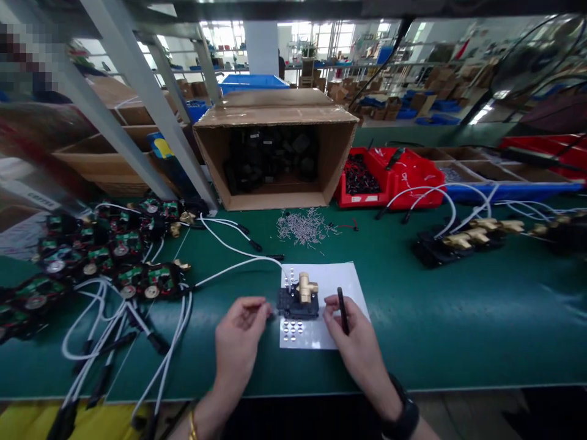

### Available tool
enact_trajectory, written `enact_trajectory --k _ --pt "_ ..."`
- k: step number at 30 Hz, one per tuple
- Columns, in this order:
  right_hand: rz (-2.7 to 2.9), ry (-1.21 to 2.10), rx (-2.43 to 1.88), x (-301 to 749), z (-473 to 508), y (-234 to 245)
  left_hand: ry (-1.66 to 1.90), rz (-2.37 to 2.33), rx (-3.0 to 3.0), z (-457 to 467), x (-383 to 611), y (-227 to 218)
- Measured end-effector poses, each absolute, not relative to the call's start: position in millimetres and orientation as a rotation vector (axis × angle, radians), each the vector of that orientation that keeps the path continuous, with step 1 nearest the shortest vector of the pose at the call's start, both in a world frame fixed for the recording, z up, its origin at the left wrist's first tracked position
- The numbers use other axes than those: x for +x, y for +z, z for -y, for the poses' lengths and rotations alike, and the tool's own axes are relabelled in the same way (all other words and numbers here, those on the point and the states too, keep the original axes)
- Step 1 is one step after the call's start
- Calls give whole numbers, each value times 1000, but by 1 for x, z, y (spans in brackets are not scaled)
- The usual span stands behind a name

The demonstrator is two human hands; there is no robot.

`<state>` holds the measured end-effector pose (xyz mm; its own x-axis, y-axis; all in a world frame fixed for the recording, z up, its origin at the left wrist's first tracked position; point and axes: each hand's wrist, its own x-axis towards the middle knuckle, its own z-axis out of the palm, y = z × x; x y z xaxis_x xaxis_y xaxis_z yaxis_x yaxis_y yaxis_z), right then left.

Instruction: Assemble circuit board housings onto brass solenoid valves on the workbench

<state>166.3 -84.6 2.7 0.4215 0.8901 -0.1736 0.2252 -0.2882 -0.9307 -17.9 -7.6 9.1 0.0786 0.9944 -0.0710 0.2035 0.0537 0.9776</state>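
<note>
A small black module with a brass fitting [301,296] on top sits on a white sheet [339,283] on the green bench. A white cable runs from it to the left. My left hand [239,339] pinches its fingertips together at the module's left edge, holding something too small to name. My right hand [351,333] rests to the right of the module, closed around a thin black tool [342,309] that points up. Small round silvery parts [293,329] lie on the sheet just below the module.
Several finished modules with green boards and white cables [98,260] pile at the left. An open cardboard box [275,150] of black parts stands behind. Loose metal pins [302,226] lie before it. Red bins [385,177] and more brass-fitted units [468,235] sit at the right.
</note>
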Motion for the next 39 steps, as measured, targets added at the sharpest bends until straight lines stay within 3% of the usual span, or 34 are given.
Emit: enact_trajectory --k 4,11,20,23,26,30,33,39 --pt "1122 604 -1904 154 81 -7 1004 -1238 1799 37 -9 -9" --pt "1554 362 -1730 157 84 -12 803 -1146 2282 19 -5 -6" --pt "1551 498 -1739 171 104 -6 578 -1343 1931 11 3 -14" --pt "1578 551 -1813 179 83 10 682 -1460 1783 10 4 -10" --pt "1716 682 -1886 184 54 21 960 -1369 1315 -5 1 8" --pt "1820 669 -1916 180 42 22 1062 -1053 791 -35 10 47" --pt "1721 605 -1886 175 54 21 1274 -1013 1026 -45 43 79" --pt "1324 272 -1909 226 56 36 1038 -562 1900 -43 133 143"
